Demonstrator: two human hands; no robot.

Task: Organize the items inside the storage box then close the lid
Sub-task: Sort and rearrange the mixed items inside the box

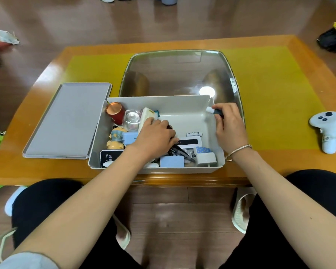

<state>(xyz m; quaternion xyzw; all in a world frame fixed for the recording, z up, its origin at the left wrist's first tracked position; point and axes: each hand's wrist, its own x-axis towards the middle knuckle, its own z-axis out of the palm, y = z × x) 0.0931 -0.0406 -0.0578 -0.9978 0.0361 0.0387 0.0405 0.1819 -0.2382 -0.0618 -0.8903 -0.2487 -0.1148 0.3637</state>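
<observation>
Head view: the storage box (pixel 190 111) is sitting open at frame centre on the bench (pixel 279 94), its lid (pixel 68 121) lying flat just left of it. The left hand (pixel 155 135) is reaching into the clutter, fingers curled on dark items. The right hand (pixel 230 127) is pinching a small dark-and-white tube (pixel 214 111) at the box's right wall.
</observation>
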